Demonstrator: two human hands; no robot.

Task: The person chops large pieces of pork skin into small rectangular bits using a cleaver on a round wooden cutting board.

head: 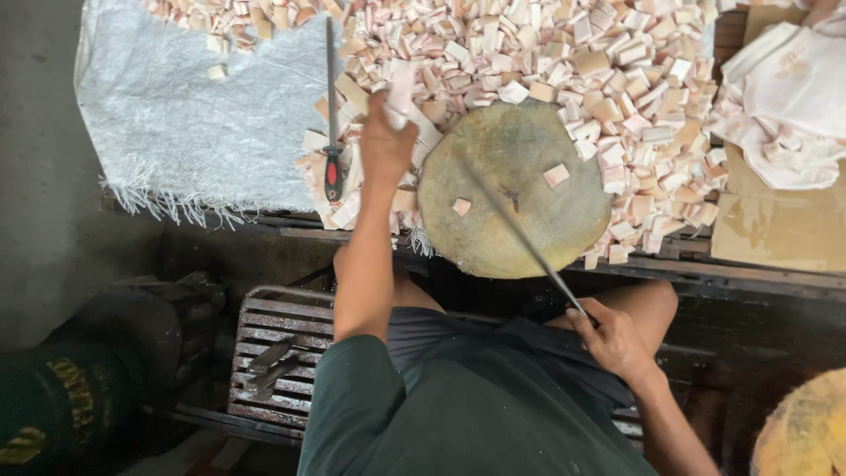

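Observation:
My left hand (385,141) reaches past the round wooden chopping block (520,154) into the pile of pale pink meat cubes (608,70) and grips a long pale strip of meat (402,92). My right hand (610,337), low by my lap, is closed on the handle of a long thin knife (520,234) whose blade slants up across the block. Two loose cubes lie on the block, one (556,174) at the right and one (461,206) near the middle.
A sharpening steel with a red and black handle (332,115) lies left of my left hand. A white woven sheet (194,115) covers the table's left. Large pale meat slabs (784,97) sit at right. A metal slatted rack (278,353) stands below, and another round block (806,432) shows at bottom right.

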